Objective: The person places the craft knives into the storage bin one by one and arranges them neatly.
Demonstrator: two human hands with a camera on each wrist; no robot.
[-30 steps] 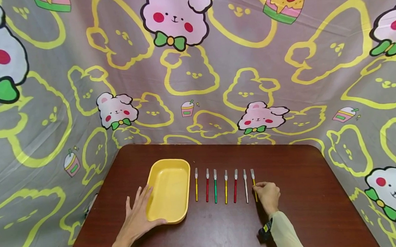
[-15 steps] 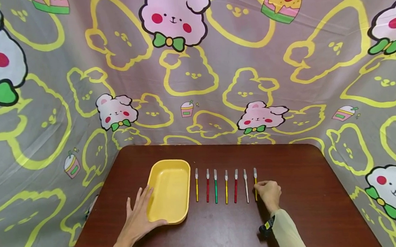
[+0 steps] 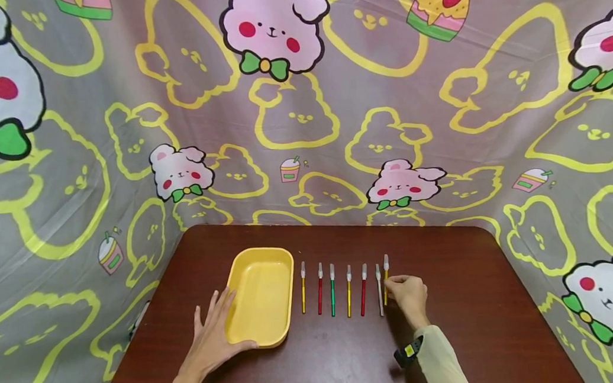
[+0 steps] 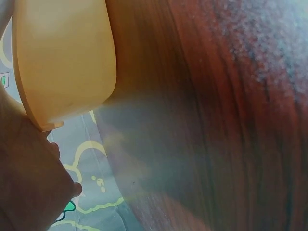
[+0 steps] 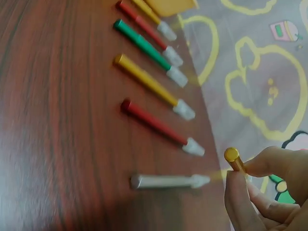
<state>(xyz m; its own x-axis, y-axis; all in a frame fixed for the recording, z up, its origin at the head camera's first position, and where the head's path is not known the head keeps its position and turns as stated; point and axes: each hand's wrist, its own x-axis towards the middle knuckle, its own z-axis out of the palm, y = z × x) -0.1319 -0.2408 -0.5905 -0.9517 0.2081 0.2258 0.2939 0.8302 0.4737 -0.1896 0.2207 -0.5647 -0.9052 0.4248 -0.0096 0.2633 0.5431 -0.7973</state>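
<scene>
Left hand: fingers straight and spread on the left wall of the yellow tray, thumb at its near end; reads as steadying, not clutching. No contents visible in the tray.

Right of it, a row of pale-capped, pen-shaped tools, caps facing away: first yellow tool, first red tool, green tool, second yellow tool, second red tool, silver tool. Gaps between them are narrow.

Far right: end yellow tool, pinched between thumb and fingers of the right hand, just beside the silver one. Can't tell if they touch. Right wrist view suggests it's off the table, butt toward camera.

Step looks like a pick, grip made. Next move calls for a firm pinch and enough lift; going left means passing over the row, silver one first. Tray's near right corner is unobstructed.

Room: table runs well out to the right; patterned cloth walls off the far edge.
</scene>
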